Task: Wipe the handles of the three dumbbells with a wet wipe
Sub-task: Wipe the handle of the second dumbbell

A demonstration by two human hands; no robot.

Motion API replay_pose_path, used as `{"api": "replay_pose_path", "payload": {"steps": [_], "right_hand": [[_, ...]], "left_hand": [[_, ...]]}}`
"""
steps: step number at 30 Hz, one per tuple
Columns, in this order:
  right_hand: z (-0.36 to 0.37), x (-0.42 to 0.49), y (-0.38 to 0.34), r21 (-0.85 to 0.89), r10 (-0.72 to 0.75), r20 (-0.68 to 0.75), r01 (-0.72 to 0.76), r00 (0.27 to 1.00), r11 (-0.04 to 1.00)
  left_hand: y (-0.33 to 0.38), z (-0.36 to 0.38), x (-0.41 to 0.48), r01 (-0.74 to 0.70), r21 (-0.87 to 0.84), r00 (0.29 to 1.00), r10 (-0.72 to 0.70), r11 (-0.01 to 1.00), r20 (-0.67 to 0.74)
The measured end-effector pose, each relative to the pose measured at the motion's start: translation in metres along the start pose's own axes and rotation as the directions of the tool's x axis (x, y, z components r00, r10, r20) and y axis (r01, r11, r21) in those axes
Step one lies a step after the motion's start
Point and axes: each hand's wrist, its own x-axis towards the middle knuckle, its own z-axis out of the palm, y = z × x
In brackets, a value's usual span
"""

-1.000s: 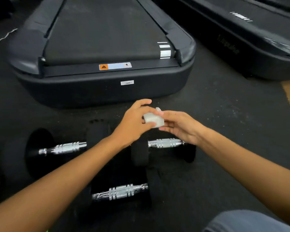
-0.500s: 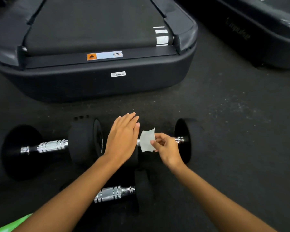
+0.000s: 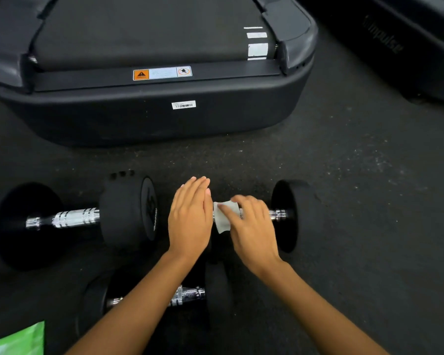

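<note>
Three black dumbbells with chrome handles lie on the dark floor. The right dumbbell (image 3: 290, 216) has a white wet wipe (image 3: 223, 217) wrapped over its handle, and my right hand (image 3: 251, 229) grips the wipe and handle from above. My left hand (image 3: 190, 219) lies flat with straight fingers on that dumbbell's left weight, hiding it. The left dumbbell (image 3: 72, 219) lies alongside, its handle bare. The near dumbbell (image 3: 190, 294) lies in front, partly under my left forearm.
A black treadmill (image 3: 164, 116) stands just behind the dumbbells, and a second machine (image 3: 395, 47) is at the far right. A green packet (image 3: 18, 340) pokes in at the bottom left corner. Open floor (image 3: 369, 201) extends to the right.
My right hand has brought the wipe down from in front of me and closed it round the right dumbbell's handle. My left hand let go of the wipe and settled flat on the weight.
</note>
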Motion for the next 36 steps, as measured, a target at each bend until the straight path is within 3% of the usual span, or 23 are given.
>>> {"api": "replay_pose_path", "payload": {"steps": [2, 7, 12, 19, 24, 29, 32, 36], "right_hand": [[0.008, -0.001, -0.006, 0.022, -0.054, 0.064, 0.053, 0.996, 0.998], [0.013, 0.004, -0.007, -0.008, -0.042, 0.166, 0.044, 0.985, 0.999], [0.011, 0.026, -0.005, 0.086, -0.033, 0.280, 0.009, 0.959, 0.996], [0.005, 0.003, 0.010, 0.232, -0.134, 0.129, 0.101, 0.983, 0.967], [0.011, 0.026, -0.006, 0.138, -0.020, 0.270, -0.018, 0.963, 0.990], [0.007, 0.023, 0.009, 0.138, -0.057, 0.304, 0.015, 0.951, 0.990], [-0.001, 0.027, 0.021, 0.097, 0.007, 0.417, -0.052, 0.909, 0.994], [0.003, 0.039, -0.003, 0.024, -0.014, 0.444, 0.004, 0.896, 1.000]], "left_hand": [[-0.002, 0.002, 0.000, -0.004, -0.003, 1.000, 0.004, 1.000, -0.021], [-0.006, 0.007, -0.002, -0.027, 0.000, 0.998, 0.027, 1.000, -0.064], [-0.008, 0.009, -0.002, -0.039, 0.013, 0.994, 0.040, 0.999, -0.100], [-0.009, 0.010, -0.002, -0.046, 0.035, 0.991, 0.050, 0.998, -0.120], [-0.013, 0.014, -0.001, -0.051, 0.030, 0.989, 0.055, 0.998, -0.137], [-0.013, 0.014, -0.001, -0.058, 0.021, 0.988, 0.060, 0.998, -0.145], [-0.013, 0.014, -0.003, -0.059, 0.018, 0.988, 0.061, 0.998, -0.143], [-0.013, 0.014, -0.002, -0.059, 0.026, 0.988, 0.062, 0.998, -0.138]]}}
